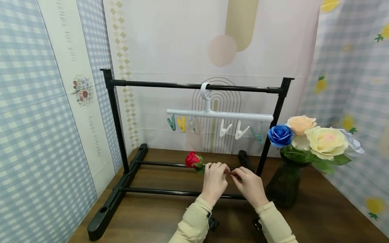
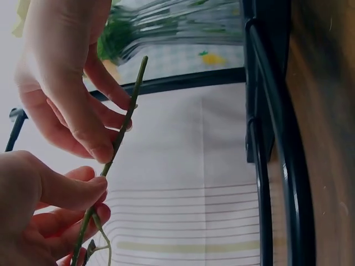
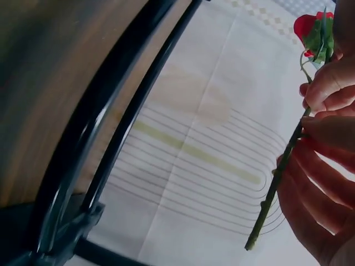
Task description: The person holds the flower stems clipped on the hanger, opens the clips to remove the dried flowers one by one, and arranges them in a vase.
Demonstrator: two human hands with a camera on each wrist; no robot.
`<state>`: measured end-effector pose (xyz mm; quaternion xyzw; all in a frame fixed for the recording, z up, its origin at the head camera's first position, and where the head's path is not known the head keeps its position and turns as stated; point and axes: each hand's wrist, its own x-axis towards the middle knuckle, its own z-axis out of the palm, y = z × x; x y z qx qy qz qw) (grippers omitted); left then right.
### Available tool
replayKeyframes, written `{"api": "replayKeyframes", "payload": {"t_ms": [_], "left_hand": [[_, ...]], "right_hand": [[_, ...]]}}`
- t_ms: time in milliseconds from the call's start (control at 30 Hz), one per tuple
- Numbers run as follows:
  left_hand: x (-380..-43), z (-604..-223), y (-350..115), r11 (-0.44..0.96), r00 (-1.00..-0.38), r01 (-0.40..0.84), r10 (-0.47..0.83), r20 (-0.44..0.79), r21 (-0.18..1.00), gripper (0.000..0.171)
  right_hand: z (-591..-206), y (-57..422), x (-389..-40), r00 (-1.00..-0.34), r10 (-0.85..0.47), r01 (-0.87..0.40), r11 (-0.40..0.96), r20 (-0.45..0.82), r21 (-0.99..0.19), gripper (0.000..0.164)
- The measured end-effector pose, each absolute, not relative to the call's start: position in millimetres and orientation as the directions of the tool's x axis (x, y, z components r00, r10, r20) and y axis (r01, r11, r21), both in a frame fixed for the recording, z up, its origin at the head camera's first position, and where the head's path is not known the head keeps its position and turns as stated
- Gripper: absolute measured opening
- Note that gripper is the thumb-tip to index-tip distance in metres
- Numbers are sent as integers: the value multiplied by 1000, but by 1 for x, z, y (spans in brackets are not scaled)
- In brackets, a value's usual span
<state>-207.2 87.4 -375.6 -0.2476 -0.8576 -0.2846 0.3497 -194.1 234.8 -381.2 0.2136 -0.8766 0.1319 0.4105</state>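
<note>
A red rose (image 1: 192, 159) with green leaves points to the left in front of the rack. My left hand (image 1: 215, 182) pinches its stem on the bloom side, thumb against fingertips. Just beside it, my right hand (image 1: 250, 185) pinches the same stem (image 3: 272, 191) farther toward the cut end. In the left wrist view the bare stem end (image 2: 142, 69) sticks out beyond the right fingers. A thin side shoot (image 2: 105, 235) hangs off the stem below the left hand's fingers.
A black rack (image 1: 164, 85) stands on the brown table (image 1: 158, 216). From its bar hangs a pale hanger (image 1: 243, 116) with several clips, among them a yellow clip (image 1: 181, 124). At the right, a dark vase (image 1: 284, 185) holds several flowers, including a blue rose (image 1: 280, 135).
</note>
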Motion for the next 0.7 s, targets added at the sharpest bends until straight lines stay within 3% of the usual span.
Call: {"api": "replayKeyframes", "payload": {"t_ms": [167,300,400,567,633,700], "left_hand": [[-205,-381,96,704,-592,653,244,768,280,16],[-205,-383,103,685,-508,692,237,828,229,17],[-204,-381,109,612,-391,766,203,898,196,21],[-197,-371,117,379,-95,925,179,979,21,26],[-192,-369,120,317,-35,948,200,979,-31,25],[-188,-369,123,292,-20,955,231,973,-49,25]], "right_hand": [[-382,251,-190,-526,-349,-522,853,775,30,20],[-373,263,-186,-478,-434,-562,819,764,113,20],[-363,273,-186,-453,-465,-565,810,760,159,20],[-340,300,-185,-408,-378,-546,830,831,110,21],[-328,312,-182,-377,-303,-558,829,875,47,22],[-315,323,-178,-345,-223,-574,818,912,-17,24]]}}
